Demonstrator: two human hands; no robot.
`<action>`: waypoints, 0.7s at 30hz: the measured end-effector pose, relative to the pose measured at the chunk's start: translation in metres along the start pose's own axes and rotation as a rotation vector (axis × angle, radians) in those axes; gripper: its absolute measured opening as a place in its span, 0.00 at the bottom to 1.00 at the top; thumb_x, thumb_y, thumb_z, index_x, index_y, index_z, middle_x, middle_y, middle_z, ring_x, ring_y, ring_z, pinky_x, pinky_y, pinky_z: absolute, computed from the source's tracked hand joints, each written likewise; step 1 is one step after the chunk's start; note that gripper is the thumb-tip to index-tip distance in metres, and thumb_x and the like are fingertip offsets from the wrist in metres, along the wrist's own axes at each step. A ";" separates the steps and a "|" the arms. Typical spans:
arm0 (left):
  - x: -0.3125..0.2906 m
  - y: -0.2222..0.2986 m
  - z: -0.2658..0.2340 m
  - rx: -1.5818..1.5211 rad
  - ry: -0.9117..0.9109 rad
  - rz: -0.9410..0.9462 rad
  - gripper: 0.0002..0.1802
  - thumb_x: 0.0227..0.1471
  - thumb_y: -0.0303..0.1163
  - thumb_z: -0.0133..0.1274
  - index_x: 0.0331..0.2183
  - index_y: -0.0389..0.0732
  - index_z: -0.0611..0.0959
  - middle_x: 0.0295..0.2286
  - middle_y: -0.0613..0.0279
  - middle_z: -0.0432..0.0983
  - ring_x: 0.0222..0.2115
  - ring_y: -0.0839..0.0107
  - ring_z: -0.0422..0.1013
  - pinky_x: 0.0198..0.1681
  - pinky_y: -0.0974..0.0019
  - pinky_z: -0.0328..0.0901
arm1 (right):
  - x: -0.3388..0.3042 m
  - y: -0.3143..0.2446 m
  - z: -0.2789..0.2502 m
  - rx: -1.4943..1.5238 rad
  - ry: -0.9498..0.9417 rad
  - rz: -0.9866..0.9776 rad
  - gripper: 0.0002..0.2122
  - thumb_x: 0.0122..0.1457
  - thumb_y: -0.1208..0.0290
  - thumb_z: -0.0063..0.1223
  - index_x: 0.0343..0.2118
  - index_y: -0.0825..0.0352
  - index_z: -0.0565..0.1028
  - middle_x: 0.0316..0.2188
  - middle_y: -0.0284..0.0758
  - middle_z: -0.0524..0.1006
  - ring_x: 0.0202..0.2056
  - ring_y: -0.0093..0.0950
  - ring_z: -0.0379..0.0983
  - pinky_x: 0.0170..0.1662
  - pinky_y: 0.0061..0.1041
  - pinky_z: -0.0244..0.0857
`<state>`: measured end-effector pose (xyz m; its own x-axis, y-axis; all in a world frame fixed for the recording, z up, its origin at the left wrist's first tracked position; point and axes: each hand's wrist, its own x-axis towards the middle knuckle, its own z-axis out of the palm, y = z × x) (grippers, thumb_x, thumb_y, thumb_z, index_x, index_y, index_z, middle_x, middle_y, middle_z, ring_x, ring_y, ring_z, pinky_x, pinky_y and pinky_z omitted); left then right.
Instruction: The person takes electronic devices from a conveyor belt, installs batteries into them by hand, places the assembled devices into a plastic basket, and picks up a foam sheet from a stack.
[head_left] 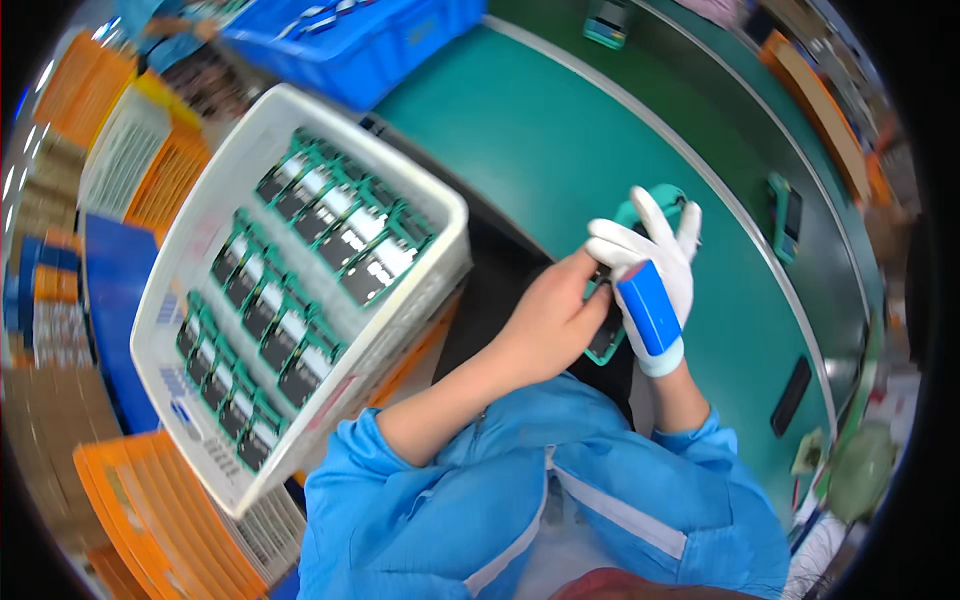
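Observation:
My left hand (548, 322) is bare and closed on a green-edged black device housing (606, 343), which is partly hidden behind the fingers. Right beside it is my right hand (660, 255) in a white glove, its fingers stretched out and spread. Across the back of that glove, near the wrist, sits a blue rectangular block (652, 312) with a reddish end; how it is attached cannot be made out. Beyond the gloved fingers a teal rounded object (666, 197) shows in part on the green work surface (560, 130).
At my left a white crate (452, 215) holds rows of green-framed black device parts (340, 220). A blue bin (350, 60) stands behind it. Along the right, a conveyor carries green handheld devices (787, 218), with a black bar (791, 396) near its edge. Orange crates (165, 500) stand lower left.

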<state>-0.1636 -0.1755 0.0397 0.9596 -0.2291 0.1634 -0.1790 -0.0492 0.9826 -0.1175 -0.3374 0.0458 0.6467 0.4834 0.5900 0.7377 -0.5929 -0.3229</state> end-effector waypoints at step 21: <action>0.146 -0.121 -0.051 -0.234 0.473 -0.169 0.23 0.61 0.22 0.48 0.58 0.30 0.71 0.47 0.55 0.76 0.44 0.72 0.73 0.50 0.67 0.68 | -0.106 0.120 -0.096 0.278 -0.195 0.905 0.25 0.65 0.52 0.46 0.19 0.66 0.80 0.17 0.35 0.78 0.19 0.27 0.72 0.31 0.28 0.67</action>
<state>0.0095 -0.1533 -0.0509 0.9734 0.2271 -0.0293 -0.0131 0.1827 0.9831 -0.1159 -0.5216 0.0154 0.9952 0.0317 -0.0929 -0.0521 -0.6317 -0.7735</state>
